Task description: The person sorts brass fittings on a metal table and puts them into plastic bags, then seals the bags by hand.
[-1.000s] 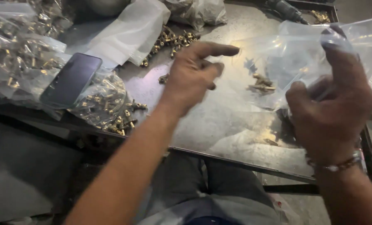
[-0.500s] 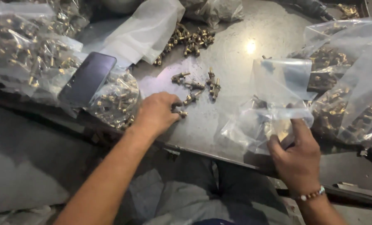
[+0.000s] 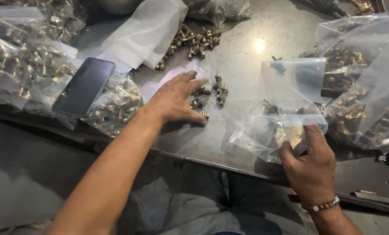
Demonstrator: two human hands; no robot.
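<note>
My left hand [image 3: 175,101] lies flat on the grey metal table [image 3: 246,43], fingers spread, touching a small cluster of brass fittings [image 3: 208,93]. It holds nothing. My right hand [image 3: 310,163] grips the lower edge of a clear plastic bag [image 3: 286,109] at the table's front edge. The bag stands open upward and has a few brass fittings in its bottom. A beaded bracelet is on my right wrist.
A dark phone [image 3: 84,87] rests on a filled bag of fittings [image 3: 116,106] at the left. More filled bags are piled at far left [image 3: 16,56] and right [image 3: 360,82]. A loose heap of fittings [image 3: 194,41] and an empty bag [image 3: 146,32] lie further back.
My left hand has come down from the air onto the table and now spreads over the small fittings. My right hand lowered the clear bag to the table edge.
</note>
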